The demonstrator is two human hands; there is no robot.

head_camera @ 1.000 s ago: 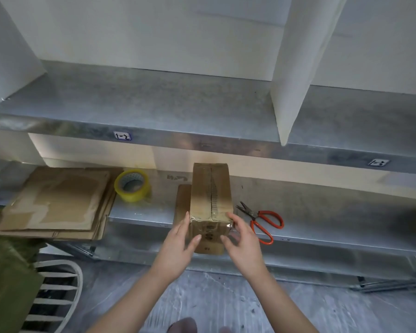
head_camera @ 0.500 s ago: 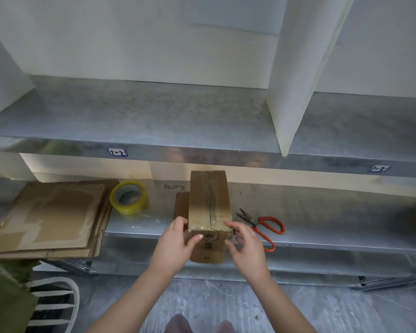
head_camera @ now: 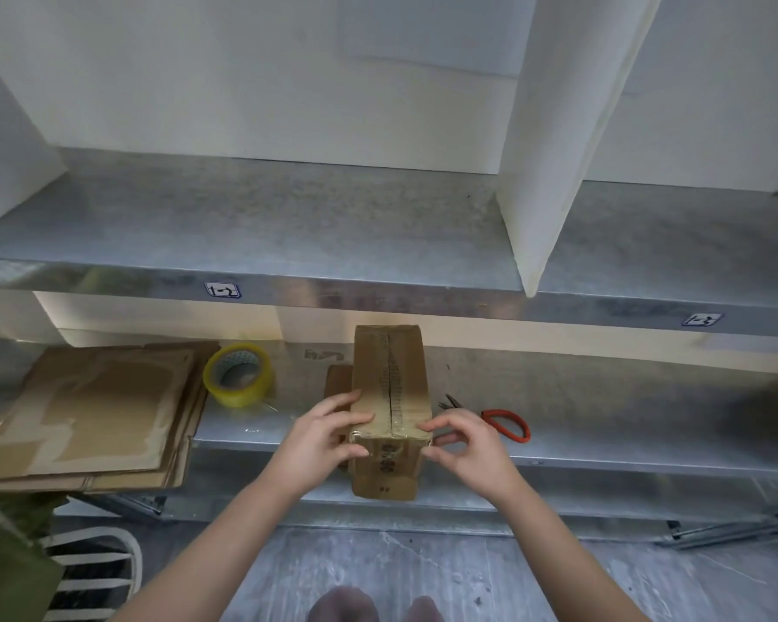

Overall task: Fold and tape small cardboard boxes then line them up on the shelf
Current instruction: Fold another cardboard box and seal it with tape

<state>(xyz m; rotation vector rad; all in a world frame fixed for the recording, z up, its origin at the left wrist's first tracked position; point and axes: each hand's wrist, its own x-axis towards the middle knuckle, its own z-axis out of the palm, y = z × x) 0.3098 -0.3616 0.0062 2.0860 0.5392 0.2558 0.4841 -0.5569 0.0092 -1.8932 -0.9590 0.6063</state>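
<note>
A small brown cardboard box stands on the lower metal shelf, its taped seam running along the top, its near end hanging over the shelf's front edge. My left hand grips the box's near left corner, fingers over the top and thumb on the front face. My right hand pinches the near right corner at the tape with curled fingers. A roll of yellow tape sits left of the box. Red-handled scissors lie to its right, partly hidden by my right hand.
A stack of flat cardboard sheets lies at the shelf's left end. Behind the box a smaller brown piece shows. The upper shelf is bare, with a white divider at its right. A white chair stands lower left.
Both hands have shifted along the box's near end: the left fingers now reach over the top, the right fingers curl onto the right corner. The view has tilted up slightly.
</note>
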